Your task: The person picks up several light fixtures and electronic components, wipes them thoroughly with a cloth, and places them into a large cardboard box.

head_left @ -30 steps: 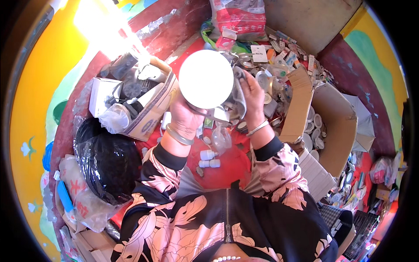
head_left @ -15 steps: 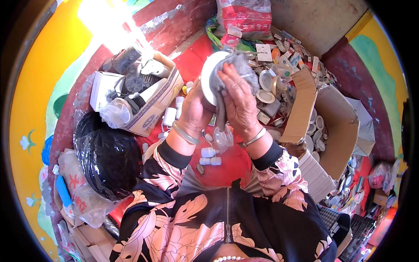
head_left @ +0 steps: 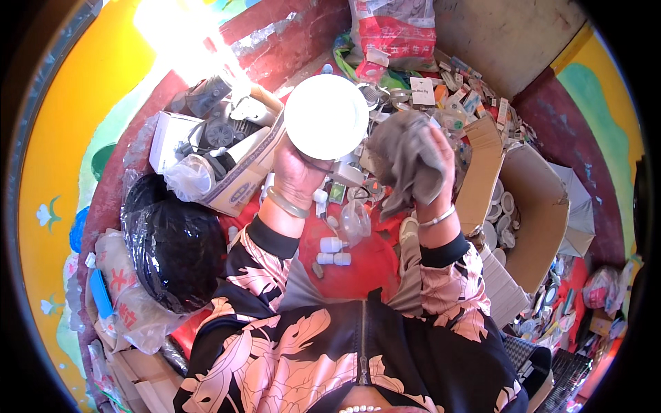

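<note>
My left hand [head_left: 296, 173] holds up a round white downlight [head_left: 326, 115] from below, its flat face turned upward. A short dark wire runs from its underside towards a small white box [head_left: 348, 173] beside my fingers. My right hand [head_left: 441, 165] grips a crumpled grey cloth [head_left: 407, 157], held to the right of the lamp and apart from it. Its fingers are partly hidden by the folds. Below the hands, white light bulbs [head_left: 332, 244] lie on the red sheet [head_left: 358, 275] near a clear plastic bag [head_left: 353, 224].
At the left stand a carton [head_left: 242, 175] of appliance parts and a black plastic bag [head_left: 172, 241]. An open cardboard box [head_left: 533, 206] with round white lamps is at the right. Small boxes and loose parts [head_left: 454, 103] are heaped behind it; a red-and-white sack [head_left: 394, 34] stands at the back.
The cloth has come off the lamp and moved right with my right hand. My left hand has tilted the lamp, so its white face now shows fully.
</note>
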A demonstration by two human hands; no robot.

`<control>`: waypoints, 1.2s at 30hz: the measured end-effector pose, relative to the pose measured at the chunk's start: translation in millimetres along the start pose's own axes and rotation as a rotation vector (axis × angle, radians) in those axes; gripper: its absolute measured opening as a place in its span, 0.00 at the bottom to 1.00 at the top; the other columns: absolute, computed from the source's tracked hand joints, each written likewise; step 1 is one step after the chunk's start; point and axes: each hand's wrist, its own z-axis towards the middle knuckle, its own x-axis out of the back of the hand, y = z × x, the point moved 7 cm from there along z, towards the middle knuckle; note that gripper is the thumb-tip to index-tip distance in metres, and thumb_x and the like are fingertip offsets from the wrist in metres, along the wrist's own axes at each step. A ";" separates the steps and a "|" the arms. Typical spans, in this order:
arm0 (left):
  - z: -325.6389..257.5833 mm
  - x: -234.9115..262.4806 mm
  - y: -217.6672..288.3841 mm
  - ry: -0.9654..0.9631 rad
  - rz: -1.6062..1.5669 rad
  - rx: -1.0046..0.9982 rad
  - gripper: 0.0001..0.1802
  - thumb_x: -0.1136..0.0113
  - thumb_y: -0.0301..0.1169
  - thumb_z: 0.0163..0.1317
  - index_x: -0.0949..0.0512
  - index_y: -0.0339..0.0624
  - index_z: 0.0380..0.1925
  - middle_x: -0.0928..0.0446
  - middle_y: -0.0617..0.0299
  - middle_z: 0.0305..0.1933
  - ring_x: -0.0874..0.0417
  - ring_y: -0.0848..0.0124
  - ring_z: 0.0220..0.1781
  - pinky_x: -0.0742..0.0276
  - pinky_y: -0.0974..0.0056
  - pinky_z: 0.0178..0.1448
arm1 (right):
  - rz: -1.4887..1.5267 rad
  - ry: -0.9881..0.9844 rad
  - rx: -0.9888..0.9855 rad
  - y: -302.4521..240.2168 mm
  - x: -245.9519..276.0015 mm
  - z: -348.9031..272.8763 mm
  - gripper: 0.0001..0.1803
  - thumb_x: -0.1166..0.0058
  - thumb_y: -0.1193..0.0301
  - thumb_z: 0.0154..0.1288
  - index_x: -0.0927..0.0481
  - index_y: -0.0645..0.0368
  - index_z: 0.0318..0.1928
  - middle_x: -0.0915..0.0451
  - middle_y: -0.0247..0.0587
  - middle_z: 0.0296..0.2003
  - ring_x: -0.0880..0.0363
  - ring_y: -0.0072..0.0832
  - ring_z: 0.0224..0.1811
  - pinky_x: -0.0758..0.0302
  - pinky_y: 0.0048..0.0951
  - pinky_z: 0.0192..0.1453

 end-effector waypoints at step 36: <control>-18.2 -8.6 -64.9 -0.094 0.230 0.499 0.34 0.58 0.59 0.64 0.30 0.39 0.53 0.24 0.57 0.49 0.23 0.65 0.50 0.28 0.59 0.56 | -1.538 -0.341 1.271 -44.6 -85.8 -61.9 0.13 0.47 0.73 0.42 0.23 0.55 0.34 0.26 0.33 0.36 0.25 0.31 0.39 0.31 0.32 0.44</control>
